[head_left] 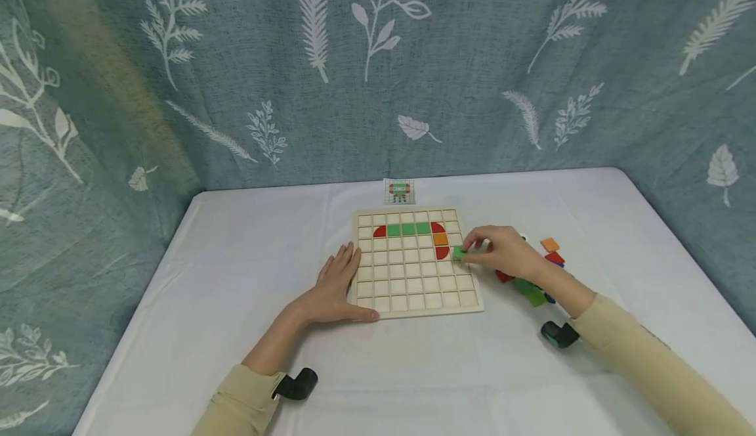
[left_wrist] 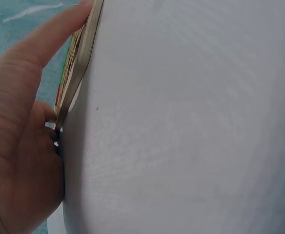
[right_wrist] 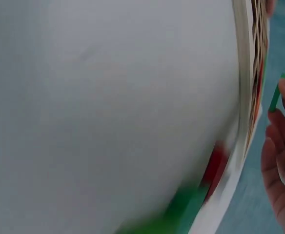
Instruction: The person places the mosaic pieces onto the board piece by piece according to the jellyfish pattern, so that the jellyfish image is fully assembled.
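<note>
A wooden grid board (head_left: 398,287) lies on the white table. In its upper rows sit a row of green square tiles (head_left: 409,229), an orange square tile (head_left: 440,239) and red rounded tiles (head_left: 441,253). My left hand (head_left: 336,288) rests along the board's left side, fingers straight, with the thumb at the near edge. Over the board's right side, my right hand (head_left: 502,250) pinches a green square tile (head_left: 459,253) between thumb and fingers. In the right wrist view that green tile (right_wrist: 276,96) appears edge-on, raised above the board.
Loose tiles (head_left: 536,295) in green, red, blue and orange lie right of the board, partly under my right forearm. A small pattern card (head_left: 399,192) lies behind the board. A leaf-printed cloth (head_left: 354,127) hangs behind the table.
</note>
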Demonstrator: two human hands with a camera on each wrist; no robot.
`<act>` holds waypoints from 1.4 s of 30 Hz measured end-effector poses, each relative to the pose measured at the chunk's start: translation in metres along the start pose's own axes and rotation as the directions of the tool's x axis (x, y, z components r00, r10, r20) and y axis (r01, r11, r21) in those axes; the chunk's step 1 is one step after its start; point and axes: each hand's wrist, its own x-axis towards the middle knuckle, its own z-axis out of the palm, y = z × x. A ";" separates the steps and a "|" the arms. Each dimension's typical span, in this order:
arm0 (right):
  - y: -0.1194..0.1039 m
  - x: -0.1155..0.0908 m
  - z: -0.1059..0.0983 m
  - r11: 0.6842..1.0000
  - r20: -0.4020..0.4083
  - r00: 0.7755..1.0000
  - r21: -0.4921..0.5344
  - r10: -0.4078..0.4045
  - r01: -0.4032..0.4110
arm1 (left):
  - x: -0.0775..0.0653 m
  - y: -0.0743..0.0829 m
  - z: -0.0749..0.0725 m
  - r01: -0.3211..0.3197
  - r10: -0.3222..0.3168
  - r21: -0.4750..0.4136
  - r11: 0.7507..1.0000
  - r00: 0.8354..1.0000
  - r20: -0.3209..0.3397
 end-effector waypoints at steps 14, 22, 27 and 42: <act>-0.028 0.040 0.036 0.982 0.083 0.985 -0.100 -0.153 0.161 | 0.001 0.001 0.001 0.001 -0.001 0.006 1.000 1.000 -0.001; -0.014 0.019 0.012 0.993 0.039 0.992 -0.018 -0.118 0.118 | 0.002 0.003 0.001 0.013 -0.013 0.003 1.000 1.000 0.002; 0.002 -0.016 -0.017 0.998 0.063 0.998 -0.066 0.015 -0.011 | 0.002 0.000 0.002 0.014 -0.014 0.002 1.000 1.000 -0.006; 0.024 -0.074 -0.030 0.987 0.075 0.994 -0.145 0.085 -0.073 | 0.002 -0.001 0.002 0.010 -0.010 0.023 1.000 1.000 -0.006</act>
